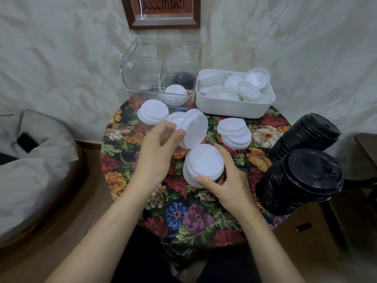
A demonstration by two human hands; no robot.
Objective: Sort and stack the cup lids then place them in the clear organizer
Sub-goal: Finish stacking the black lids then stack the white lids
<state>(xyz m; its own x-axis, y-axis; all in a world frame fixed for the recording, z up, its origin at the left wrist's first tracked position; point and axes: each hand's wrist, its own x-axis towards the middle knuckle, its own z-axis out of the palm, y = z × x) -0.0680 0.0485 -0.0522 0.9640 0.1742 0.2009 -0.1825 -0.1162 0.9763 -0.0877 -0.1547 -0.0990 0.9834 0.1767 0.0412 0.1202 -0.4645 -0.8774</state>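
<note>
My left hand [158,147] holds a white lid [193,129] tilted on edge above the floral table. Just below it, my right hand [224,178] grips a short stack of white lids [204,164]. More white lid piles lie on the cloth at the left [152,112] and the right [234,132]. At the back stands the clear organizer [142,78], with a small white stack [175,93] in its front right compartment and black lids [182,78] behind that.
A white bin [230,108] with several loose white lids sits right of the organizer. Two tall stacks of black lids [306,135] [299,182] lie at the table's right edge. A grey beanbag [30,166] is on the floor left.
</note>
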